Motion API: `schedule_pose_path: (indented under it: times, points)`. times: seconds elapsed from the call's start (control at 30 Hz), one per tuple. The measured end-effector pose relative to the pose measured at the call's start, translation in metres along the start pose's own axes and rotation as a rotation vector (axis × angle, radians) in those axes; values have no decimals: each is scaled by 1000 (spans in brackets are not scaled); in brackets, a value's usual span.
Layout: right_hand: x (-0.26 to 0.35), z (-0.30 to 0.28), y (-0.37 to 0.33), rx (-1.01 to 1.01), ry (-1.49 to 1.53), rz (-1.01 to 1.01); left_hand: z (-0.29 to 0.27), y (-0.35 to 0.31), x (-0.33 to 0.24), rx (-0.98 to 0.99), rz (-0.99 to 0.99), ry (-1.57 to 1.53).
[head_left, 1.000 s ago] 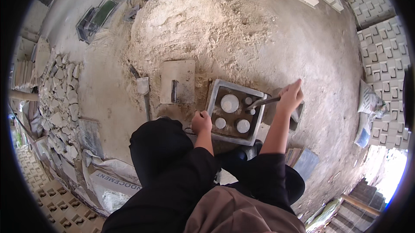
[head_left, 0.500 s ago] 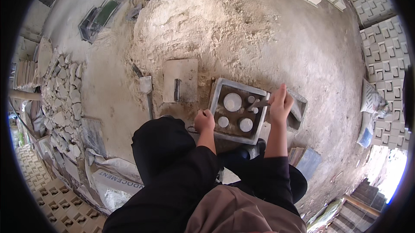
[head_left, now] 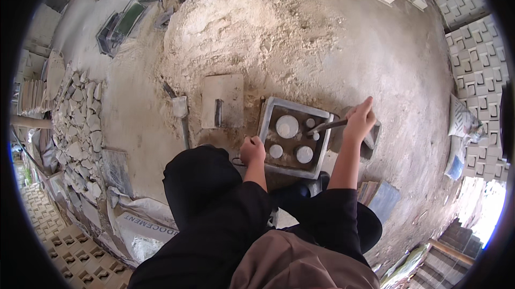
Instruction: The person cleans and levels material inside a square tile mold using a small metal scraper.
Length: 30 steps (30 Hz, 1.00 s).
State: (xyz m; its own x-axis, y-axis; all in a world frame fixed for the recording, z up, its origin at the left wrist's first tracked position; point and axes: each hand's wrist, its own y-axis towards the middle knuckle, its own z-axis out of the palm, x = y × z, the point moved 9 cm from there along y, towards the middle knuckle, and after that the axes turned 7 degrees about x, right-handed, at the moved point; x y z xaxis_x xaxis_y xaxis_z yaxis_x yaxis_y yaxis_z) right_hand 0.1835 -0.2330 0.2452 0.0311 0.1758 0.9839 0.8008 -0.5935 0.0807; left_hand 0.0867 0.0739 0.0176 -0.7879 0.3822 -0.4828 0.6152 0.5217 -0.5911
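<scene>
A square grey frame (head_left: 264, 128), like a mould, lies before my knees. Its floor is dark brown, with a large pale disc (head_left: 287, 126) and several smaller round ones set in it. My right hand (head_left: 360, 121) is closed on a dark, slightly curved tool (head_left: 331, 125), index finger stretched along the far side. The tool's tip rests over the frame beside the small discs. At the frame's left side my left hand (head_left: 252, 150) is closed in a fist; what it may hold is hidden. A thin dark loop (head_left: 237, 161) shows beside that wrist.
A wooden float (head_left: 229, 88) with a dark handle lies left of the frame, near a trowel-like tool (head_left: 180, 106). Beyond is a heap of pale powder (head_left: 225, 26). Broken pieces (head_left: 80, 122) are piled left. A grey tray (head_left: 370, 147) sits beside my right wrist.
My right hand has moved right, away from the frame, showing more of the tool's handle. The tool's tip stays near the small discs. My left hand is nearly still.
</scene>
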Motion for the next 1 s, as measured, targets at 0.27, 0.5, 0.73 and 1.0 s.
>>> schedule_pose_path:
  times: [0.27, 0.5, 0.73, 1.0]
  points:
    - [-2, 10, -5, 32, -18, 46, 3, -3, 16, 7, -19, 13]
    - [-18, 1, -15, 130, 142, -28, -1, 3, 9, -2, -3, 26]
    - [-43, 46, -13, 808, 392, 121, 2, -5, 4, 12, -5, -2]
    - [53, -26, -8, 462, 616, -276, 1, -2, 6, -58, 37, 14]
